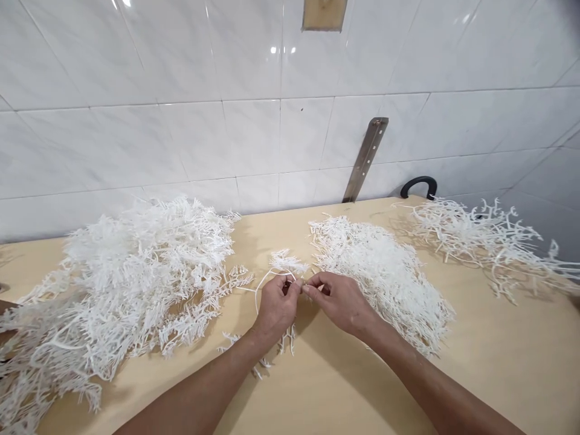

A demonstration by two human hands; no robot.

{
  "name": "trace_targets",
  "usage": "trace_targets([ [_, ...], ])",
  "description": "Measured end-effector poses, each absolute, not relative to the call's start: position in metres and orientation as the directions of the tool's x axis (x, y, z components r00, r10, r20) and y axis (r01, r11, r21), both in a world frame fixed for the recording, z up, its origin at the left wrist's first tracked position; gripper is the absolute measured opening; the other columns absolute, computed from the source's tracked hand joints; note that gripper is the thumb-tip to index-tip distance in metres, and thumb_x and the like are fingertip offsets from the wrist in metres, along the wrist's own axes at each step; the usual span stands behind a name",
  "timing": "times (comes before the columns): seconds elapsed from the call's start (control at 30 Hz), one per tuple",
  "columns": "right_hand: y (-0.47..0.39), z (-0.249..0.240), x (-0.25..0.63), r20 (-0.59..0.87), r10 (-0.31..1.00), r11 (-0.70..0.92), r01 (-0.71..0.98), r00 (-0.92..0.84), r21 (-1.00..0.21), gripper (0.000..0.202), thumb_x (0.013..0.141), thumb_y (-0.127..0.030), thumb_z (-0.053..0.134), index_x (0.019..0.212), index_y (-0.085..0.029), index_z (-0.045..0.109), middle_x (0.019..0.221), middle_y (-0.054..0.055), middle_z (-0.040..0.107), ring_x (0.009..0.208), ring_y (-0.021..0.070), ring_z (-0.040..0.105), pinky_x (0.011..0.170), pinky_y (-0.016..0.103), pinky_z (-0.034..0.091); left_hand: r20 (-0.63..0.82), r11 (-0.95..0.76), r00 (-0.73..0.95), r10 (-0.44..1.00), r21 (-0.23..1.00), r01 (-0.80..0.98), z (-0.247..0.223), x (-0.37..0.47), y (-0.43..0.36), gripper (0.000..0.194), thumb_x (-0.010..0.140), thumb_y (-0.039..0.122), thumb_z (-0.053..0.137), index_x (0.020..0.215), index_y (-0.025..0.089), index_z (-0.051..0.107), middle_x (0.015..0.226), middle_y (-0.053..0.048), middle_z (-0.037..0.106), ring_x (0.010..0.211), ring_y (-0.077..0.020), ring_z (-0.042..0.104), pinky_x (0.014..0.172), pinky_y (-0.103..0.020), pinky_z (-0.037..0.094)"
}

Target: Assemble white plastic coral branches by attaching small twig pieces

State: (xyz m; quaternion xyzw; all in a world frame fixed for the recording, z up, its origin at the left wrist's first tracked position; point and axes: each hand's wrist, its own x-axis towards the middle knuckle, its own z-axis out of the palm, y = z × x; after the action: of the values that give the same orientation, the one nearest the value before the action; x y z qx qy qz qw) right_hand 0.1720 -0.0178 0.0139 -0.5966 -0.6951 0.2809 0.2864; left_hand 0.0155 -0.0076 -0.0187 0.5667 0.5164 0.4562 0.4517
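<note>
My left hand (278, 302) is closed around a white plastic branch (257, 290), whose thin curved stems stick out to the left and below the hand. A feathery white tip (287, 261) shows just beyond my fingers. Fingertips of my right hand (342, 300) are pinched together against those of the left; what lies between them is too small to make out. To the left spreads a large heap of white branched plastic sprigs (149, 272). Beside my right hand lies a denser pile of fine white sprigs (380, 266).
Barer, looped white stems (471, 235) lie at the far right of the wooden table (498, 350). A metal strip with holes (366, 160) leans on the tiled wall (254, 139), near a black curved handle (419, 180). Something dark sits at the left edge.
</note>
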Motion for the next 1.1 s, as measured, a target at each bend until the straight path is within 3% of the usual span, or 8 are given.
trace_targets([
  [0.17,-0.018,0.01,0.169,0.08,0.992,0.123,0.683,-0.094,-0.72,0.022,0.085,-0.033,0.054,0.081,-0.022,0.074,0.066,0.0,0.068,0.056,0.0147,0.06,0.057,0.026,0.045,0.051,-0.06,0.055,0.997,0.983,0.176,-0.018,0.016,-0.008,0.028,0.084,0.041,0.058,0.07,0.017,0.057,0.054,0.005,0.048,0.051,-0.0111,0.044,0.052,-0.024,0.035],
  [0.33,-0.017,0.013,0.168,-0.099,0.992,-0.041,0.565,-0.072,-0.824,0.023,0.085,-0.033,0.053,0.082,-0.021,0.072,0.059,-0.004,0.064,0.037,0.0105,0.054,0.044,0.023,0.044,0.102,-0.11,0.051,0.993,0.975,0.194,-0.019,0.017,-0.009,0.025,0.084,0.041,0.058,0.076,0.017,0.058,0.062,0.003,0.052,0.057,-0.0114,0.046,0.055,-0.023,0.037],
  [0.5,-0.018,0.012,0.166,-0.188,0.981,-0.151,0.417,-0.049,-0.896,0.017,0.084,-0.028,0.054,0.081,-0.019,0.068,0.055,-0.004,0.062,0.042,0.0118,0.061,0.046,0.021,0.048,0.122,-0.126,0.033,0.992,0.963,0.236,-0.019,0.017,-0.01,0.027,0.083,0.041,0.058,0.07,0.019,0.052,0.06,0.005,0.045,0.056,-0.0105,0.041,0.055,-0.023,0.034],
  [0.6,-0.018,0.009,0.163,-0.2,0.978,-0.159,0.422,-0.054,-0.893,0.015,0.085,-0.027,0.054,0.081,-0.02,0.066,0.056,-0.004,0.064,0.045,0.0128,0.063,0.048,0.022,0.05,0.137,-0.142,0.038,0.99,0.942,0.305,-0.018,0.016,-0.011,0.028,0.086,0.039,0.055,0.067,0.02,0.047,0.059,0.005,0.042,0.056,-0.0108,0.039,0.056,-0.023,0.033],
  [0.77,-0.022,0.004,0.159,-0.121,0.99,-0.062,0.543,-0.074,-0.838,0.018,0.088,-0.028,0.05,0.082,-0.02,0.065,0.059,-0.002,0.067,0.05,0.0144,0.063,0.053,0.024,0.048,0.224,-0.241,0.093,0.97,0.848,0.471,-0.02,0.014,-0.013,0.026,0.091,0.032,0.044,0.068,0.022,0.037,0.061,0.004,0.042,0.058,-0.0132,0.039,0.057,-0.026,0.032],
  [0.9,-0.025,0.001,0.155,0.082,0.993,0.116,0.761,-0.083,-0.638,0.016,0.085,-0.02,0.051,0.076,-0.02,0.064,0.067,0.001,0.068,0.061,0.0154,0.06,0.059,0.026,0.041,0.265,-0.319,0.184,0.947,0.688,0.652,-0.021,0.013,-0.015,0.019,0.09,0.024,0.039,0.072,0.023,0.034,0.066,0.001,0.045,0.06,-0.0161,0.039,0.058,-0.029,0.029],
  [0.97,-0.026,0.0,0.153,0.115,0.988,0.148,0.807,-0.1,-0.572,0.014,0.083,-0.017,0.052,0.074,-0.02,0.063,0.069,0.001,0.067,0.062,0.0147,0.057,0.059,0.025,0.037,0.229,-0.32,0.225,0.947,0.63,0.708,-0.021,0.013,-0.015,0.016,0.087,0.019,0.041,0.072,0.024,0.034,0.068,0.0,0.045,0.06,-0.0167,0.039,0.058,-0.03,0.027],
  [1.1,-0.025,-0.001,0.15,0.094,0.99,0.138,0.815,-0.103,-0.563,0.013,0.083,-0.017,0.052,0.073,-0.02,0.06,0.069,0.0,0.066,0.061,0.014,0.055,0.059,0.024,0.035,0.181,-0.286,0.224,0.958,0.697,0.657,-0.019,0.011,-0.013,0.019,0.086,0.019,0.042,0.071,0.024,0.031,0.065,0.001,0.044,0.059,-0.0159,0.039,0.057,-0.029,0.027],
])
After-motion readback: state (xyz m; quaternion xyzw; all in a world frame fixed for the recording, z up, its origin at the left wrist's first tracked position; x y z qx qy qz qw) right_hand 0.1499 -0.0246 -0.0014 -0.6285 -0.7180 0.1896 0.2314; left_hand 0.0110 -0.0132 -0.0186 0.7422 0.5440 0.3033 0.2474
